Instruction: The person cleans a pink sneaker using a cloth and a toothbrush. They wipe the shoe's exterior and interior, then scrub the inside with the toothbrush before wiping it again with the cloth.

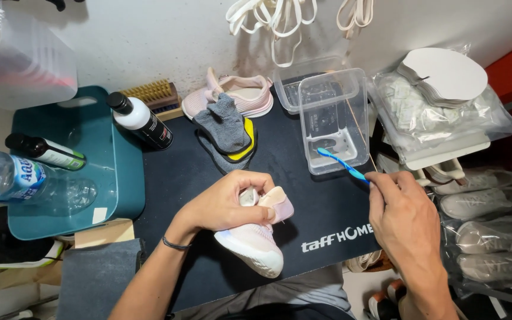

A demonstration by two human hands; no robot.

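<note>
My left hand (226, 201) grips a small pale pink sneaker (256, 240) with a white sole, held over the black mat (303, 184), fingers tucked into its opening. My right hand (407, 225) holds a blue toothbrush (340, 164) by its handle; the brush head reaches into a clear plastic container (334, 121) at the back of the mat. A second pink sneaker (232, 95) lies by the wall, and a grey sock-like insert on a yellow piece (227, 127) rests in front of it.
A teal tray (120, 178) on the left carries a dark bottle with a white label (140, 121), another dark bottle (45, 151) and a clear water bottle (13, 178). A wooden brush (152, 95) lies behind. Bagged light shoes (481, 231) and white cut-outs (445, 74) fill the right.
</note>
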